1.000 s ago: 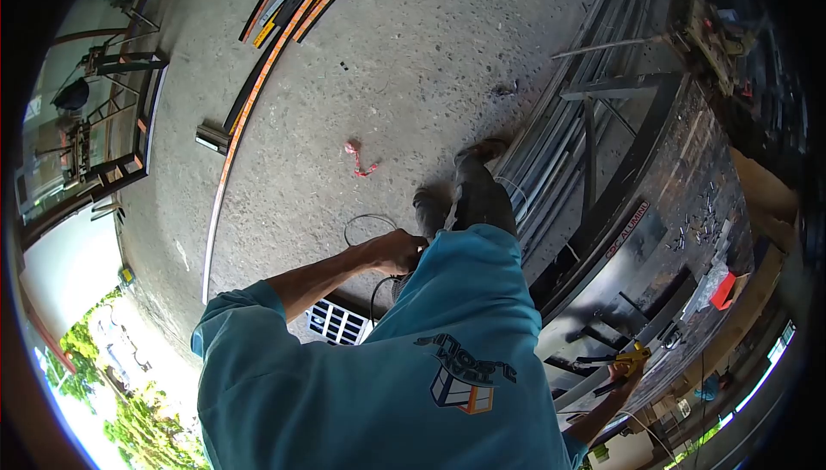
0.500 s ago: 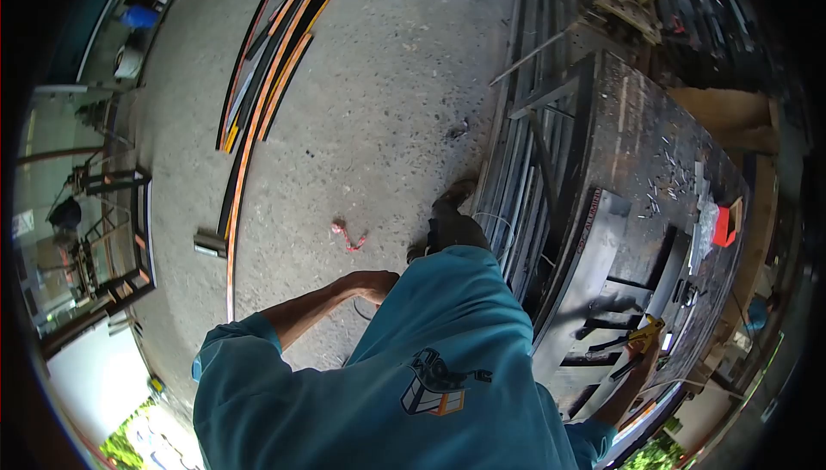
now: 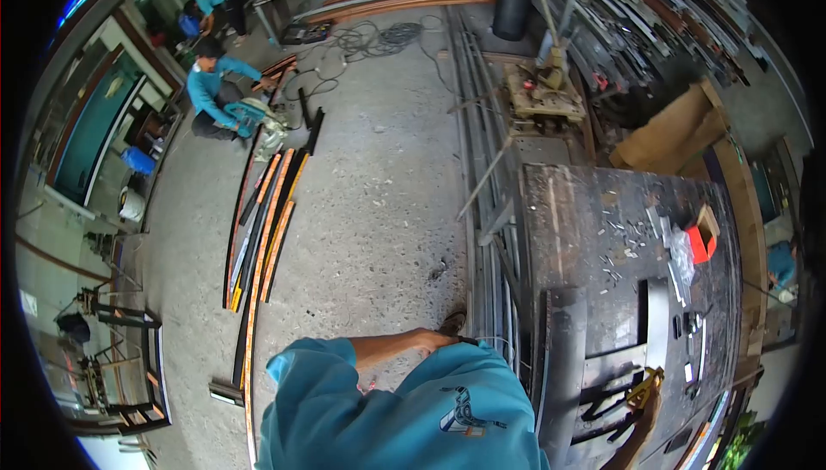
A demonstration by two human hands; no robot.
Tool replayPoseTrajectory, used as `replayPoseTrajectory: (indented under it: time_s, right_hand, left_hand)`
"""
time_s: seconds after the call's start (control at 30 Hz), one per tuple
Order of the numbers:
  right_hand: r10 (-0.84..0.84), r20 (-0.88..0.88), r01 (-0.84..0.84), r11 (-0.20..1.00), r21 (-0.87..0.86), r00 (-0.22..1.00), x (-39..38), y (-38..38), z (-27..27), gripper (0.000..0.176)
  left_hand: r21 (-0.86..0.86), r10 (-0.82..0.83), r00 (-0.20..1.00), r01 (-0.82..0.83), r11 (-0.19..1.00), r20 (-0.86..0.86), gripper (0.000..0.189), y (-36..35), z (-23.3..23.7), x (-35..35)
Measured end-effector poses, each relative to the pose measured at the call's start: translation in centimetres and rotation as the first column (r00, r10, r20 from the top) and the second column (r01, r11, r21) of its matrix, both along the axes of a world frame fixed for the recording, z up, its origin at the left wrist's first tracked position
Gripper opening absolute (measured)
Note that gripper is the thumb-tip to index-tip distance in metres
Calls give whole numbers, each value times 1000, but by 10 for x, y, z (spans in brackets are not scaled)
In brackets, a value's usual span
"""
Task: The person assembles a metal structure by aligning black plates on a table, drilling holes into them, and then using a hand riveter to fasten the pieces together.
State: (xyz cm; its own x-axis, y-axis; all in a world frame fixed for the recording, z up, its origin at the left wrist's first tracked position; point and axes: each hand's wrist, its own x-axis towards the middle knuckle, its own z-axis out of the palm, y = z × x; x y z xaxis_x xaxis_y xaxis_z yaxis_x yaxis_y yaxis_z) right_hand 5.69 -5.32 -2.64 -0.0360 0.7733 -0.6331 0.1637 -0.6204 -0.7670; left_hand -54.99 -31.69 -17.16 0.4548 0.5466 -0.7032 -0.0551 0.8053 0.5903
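My right hand [image 3: 650, 397] is closed on a yellow and black hand tool [image 3: 641, 387], low over the dark workbench [image 3: 559, 229]. Beneath the tool lie black strips [image 3: 602, 401] and flat grey metal pieces [image 3: 564, 324]. My left hand [image 3: 430, 340] is at the front of my blue shirt, near my waist; its fingertips are hidden, and whether it holds anything does not show.
Long orange, black and yellow strips [image 3: 260, 238] lie on the floor at left. A person [image 3: 211, 83] crouches beside a teal power tool [image 3: 247, 116]; another person [image 3: 215, 1] bends farther back. On the bench stands an open red box [image 3: 702, 238].
The view has tilted up, bringing the far floor and people into sight. My left hand has shifted right along my waist. My right hand still holds the yellow tool.
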Motion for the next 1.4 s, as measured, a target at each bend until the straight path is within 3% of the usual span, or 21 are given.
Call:
replayPoseTrajectory:
  time_s: [0.07, 0.1, 0.13, 0.17, 0.2, 0.23, 0.27, 0.33, 0.4, 0.47, 0.53, 0.67, 0.8, 0.83, 0.87, 0.93, 1.0, 1.13, 1.2, 1.4]
  right_hand:
    - [-102, -20, 104, 987, 124, 995, -61, -26, 52, 46]
    - [-218, -15, 217, 956, 197, 976, -57, -41, 82, 43]
    - [-214, -12, 214, 970, 113, 977, -35, -33, 62, 45]
    - [-161, -64, 168, 976, 138, 985, -34, -33, 58, 49]
    - [-205, 18, 201, 972, 121, 979, -62, -36, 86, 53]
    - [-234, 102, 204, 948, 245, 967, -78, -41, 96, 54]
    - [-125, 215, 75, 971, 227, 969, -70, -40, 94, 54]
    - [-155, 357, 93, 978, 185, 921, -71, -38, 107, 54]
    - [-155, 381, 102, 983, 156, 911, -75, -34, 117, 55]
    - [-175, 355, 145, 983, 111, 918, -76, -29, 123, 55]
    - [-143, 354, 116, 989, 96, 924, -81, -22, 127, 56]
    - [-134, 398, 102, 990, 99, 908, -86, -14, 108, 58]
    - [-161, 502, 110, 985, 130, 850, -86, -17, 88, 65]
    - [-138, 551, 87, 989, 118, 823, -87, -20, 86, 70]
    - [-134, 548, 100, 991, 92, 826, -86, -25, 81, 70]
    - [-177, 500, 73, 973, 219, 848, -80, -30, 75, 69]
    - [-163, 428, 140, 987, 85, 889, -84, -26, 96, 68]
    - [-59, 504, 17, 996, 87, 861, -74, -25, 91, 68]
    - [-14, 613, -60, 993, 100, 790, -74, -25, 88, 66]
    - [227, 693, -277, 960, -40, 685, -87, -15, 112, 62]
  left_hand:
    - [52, -191, 978, 187, 981, 87, 56, 20, -34, 4]
    - [78, -121, 980, 110, 991, 156, 50, 27, -10, 2]
    - [82, -70, 968, 52, 995, 241, 45, 35, 15, -10]
    - [9, -53, 983, 52, 999, 177, 40, 50, 5, -12]
    - [-55, -49, 994, 54, 997, 97, 36, 60, -16, -17]
    - [259, -197, 934, 278, 925, -296, 34, 72, -50, -17]
    - [399, -343, 775, 586, 705, -531, 28, 113, 59, -3]
    - [567, 5, 847, 352, 745, -532, 19, 155, 113, 22]
    - [653, 251, 774, 259, 712, -581, 18, 205, 171, 60]
    - [846, 368, 848, 160, 509, -382, 24, 247, 192, 104]
    - [902, 239, 905, 258, 347, -352, 31, 285, 193, 156]
    - [880, 119, 872, 467, 83, -474, 52, 326, 169, 273]
    - [818, 21, 818, 573, 59, -574, 56, 322, 135, 338]
    - [815, 64, 813, 579, 12, -578, 55, 317, 122, 342]
    - [810, 107, 809, 585, -41, -578, 54, 313, 116, 344]
    - [809, 98, 807, 587, -21, -582, 52, 313, 106, 348]
    - [812, 122, 807, 583, -6, -578, 53, 313, 110, 347]
    - [820, 109, 814, 573, 6, -570, 50, 314, 113, 347]
    - [822, 105, 816, 570, 11, -568, 50, 317, 113, 348]
    - [833, 99, 828, 552, 31, -552, 49, 313, 113, 346]
